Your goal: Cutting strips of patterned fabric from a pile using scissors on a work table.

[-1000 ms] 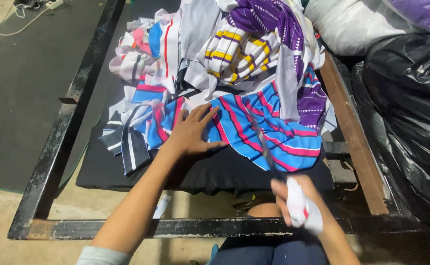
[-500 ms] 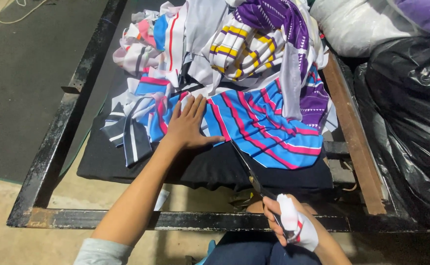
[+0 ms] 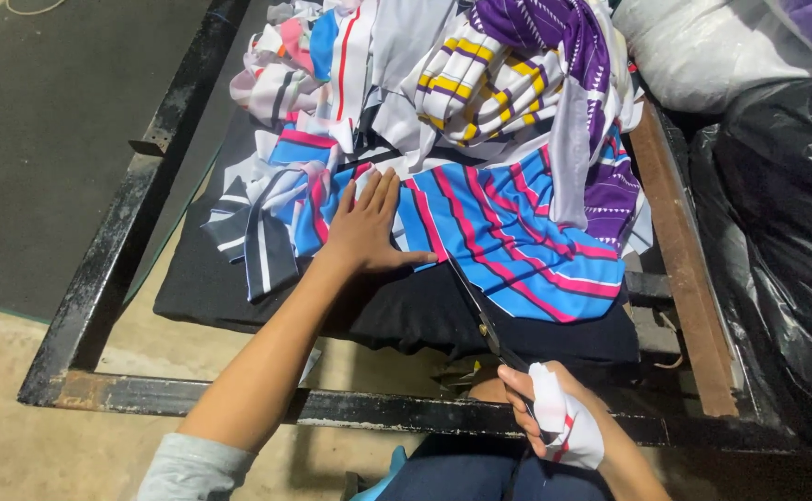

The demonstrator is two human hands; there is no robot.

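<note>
My left hand [image 3: 367, 227] lies flat, fingers spread, on a blue cloth with red and white stripes [image 3: 508, 237] spread over a black pad [image 3: 406, 315]. My right hand [image 3: 554, 413], wrapped in white cloth strips, grips the handles of dark scissors [image 3: 480, 315]. The scissor blades point up toward the near edge of the striped cloth, just right of my left thumb.
A heap of striped cloth pieces [image 3: 480, 83], purple, yellow, white and pink, lies behind the blue cloth. A rusty black metal frame [image 3: 127, 223] surrounds the pad. A black plastic bag [image 3: 777, 241] and a white sack [image 3: 703, 56] stand at the right. Dark mat at the left.
My right hand has dropped toward me and now points the scissors at the cloth's near edge. My left hand stays pressed on the striped cloth.
</note>
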